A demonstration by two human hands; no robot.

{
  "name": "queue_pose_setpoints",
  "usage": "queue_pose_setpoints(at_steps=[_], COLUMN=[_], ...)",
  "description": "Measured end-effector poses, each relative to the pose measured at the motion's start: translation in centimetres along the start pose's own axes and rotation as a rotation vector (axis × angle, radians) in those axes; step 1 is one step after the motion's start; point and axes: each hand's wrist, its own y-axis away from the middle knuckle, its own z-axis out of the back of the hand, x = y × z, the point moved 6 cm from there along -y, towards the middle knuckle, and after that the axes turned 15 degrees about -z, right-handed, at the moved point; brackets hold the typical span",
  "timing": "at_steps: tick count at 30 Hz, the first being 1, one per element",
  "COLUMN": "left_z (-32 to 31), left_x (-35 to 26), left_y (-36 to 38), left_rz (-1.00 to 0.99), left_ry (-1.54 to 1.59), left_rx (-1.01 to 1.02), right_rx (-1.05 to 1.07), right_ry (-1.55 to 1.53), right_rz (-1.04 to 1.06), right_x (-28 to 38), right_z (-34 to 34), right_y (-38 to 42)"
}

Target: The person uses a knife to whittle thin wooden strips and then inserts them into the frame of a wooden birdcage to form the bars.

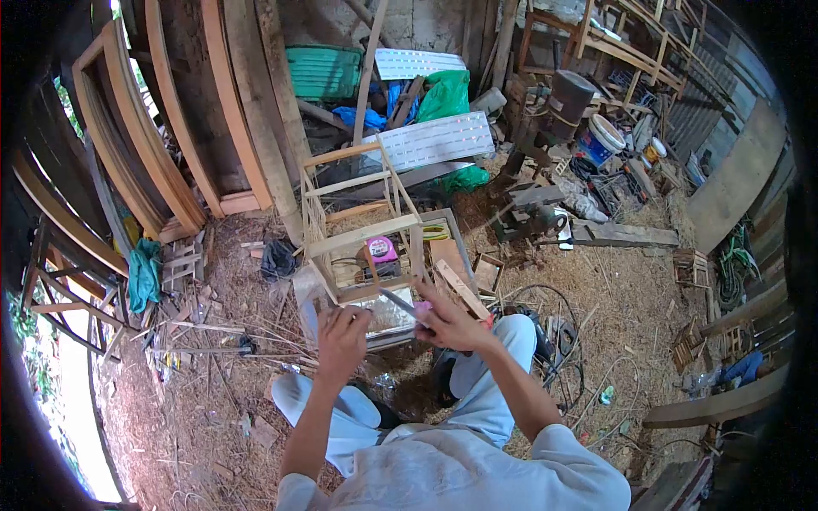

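My right hand (452, 324) is closed on a knife (398, 302), whose grey blade points up and to the left. Something pink shows at its grip. To the left, my left hand (343, 341) has its fingers curled together, and what they hold, if anything, is hidden. Just beyond both hands stands a small open frame of light wood strips (362, 236), on a low work surface (308, 294). A pink tape measure (381, 249) is seen through the frame's bars.
Wood pieces (460, 289) and a small wooden box (488, 274) lie right of the frame. Large wooden frames (128, 128) lean at the left. A bench vise (532, 213) stands to the right. Black cable (579, 341) and shavings cover the floor.
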Motion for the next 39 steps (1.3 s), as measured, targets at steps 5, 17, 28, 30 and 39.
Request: queue_pose_setpoints(at_steps=[5,17,28,30,39], left_z=[-0.7,0.1,-0.6,-0.7,-0.5], left_x=[-1.7,-2.5,-1.7,-3.0,-2.4], left_y=[-0.8,-1.1,-1.5,-2.1,-0.8], left_rz=[-0.131,-0.317,-0.333,-0.35,-0.387], left_ry=[-0.047,-0.165,-0.125,-0.098,-0.088], left_rx=[0.013,0.04,0.059,0.049,0.128], right_rx=[0.156,0.199,0.117,0.224,0.187], right_ry=[-0.324,-0.36,-0.478,-0.487,-0.473], right_rz=[-0.032,-0.113,-0.132,-0.135,-0.171], right_x=[1.2,1.6,1.6,1.9,0.1], right_z=[0.0,-0.3,1.5,-0.6,2.2], right_y=[-1.3,-0.3,0.6,0.4,0.9])
